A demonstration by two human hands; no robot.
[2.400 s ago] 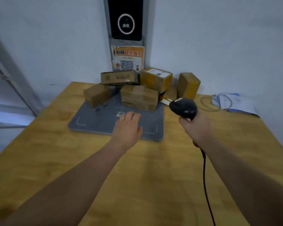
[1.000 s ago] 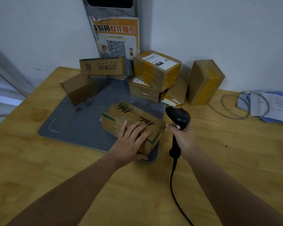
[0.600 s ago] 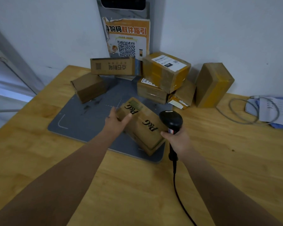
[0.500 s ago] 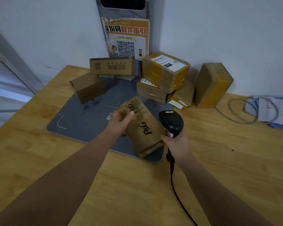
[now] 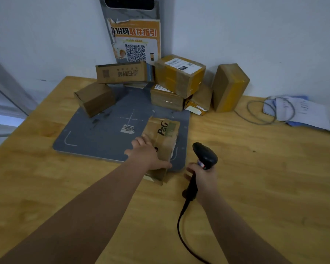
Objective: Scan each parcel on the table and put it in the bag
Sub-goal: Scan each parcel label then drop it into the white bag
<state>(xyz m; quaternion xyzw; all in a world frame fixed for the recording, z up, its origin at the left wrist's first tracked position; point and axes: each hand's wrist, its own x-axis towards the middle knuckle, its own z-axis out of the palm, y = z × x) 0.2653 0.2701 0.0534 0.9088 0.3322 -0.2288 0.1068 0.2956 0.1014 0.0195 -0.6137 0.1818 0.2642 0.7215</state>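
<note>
P&G parcel (image 5: pixel 165 138) sits right under the left hand (image 5: pixel 147 157). It lies lengthwise, pointing away from the person. Its far end is on the grey mat (image 5: pixel 103 134) and its near end pokes over the mat's near edge onto the bench (image 5: pixel 255 168). The left hand grips the near left corner, with fingers over the top and the thumb stretched along the near edge. The logo faces up, just beyond the knuckles.

Just to the right, the right hand (image 5: pixel 205 178) is wrapped tight round the handle of the black scanner (image 5: pixel 206 153). The scanner's head stands above the fist, close beside the parcel and not touching it. Whether it is aimed at the parcel, I cannot tell. Its cable (image 5: pixel 180 221) drops from below the right hand and curls back toward the person.

Beyond the left hand there's a torn white sticker (image 5: pixel 128 129) on the mat. Farther out and to the left is a brown box (image 5: pixel 94 98), with a long box (image 5: pixel 122 73) behind it.

Straight out past both hands, a labelled box (image 5: pixel 179 75) rides on top of a lower box (image 5: pixel 166 100) against the wall. An upright box (image 5: pixel 230 86) stands beyond the right hand. An orange poster (image 5: pixel 135 42) with a QR code hangs above the pile.

Well out to the right of the right hand lie a wire loop (image 5: pixel 263 119) and papers (image 5: pixel 303 111).
</note>
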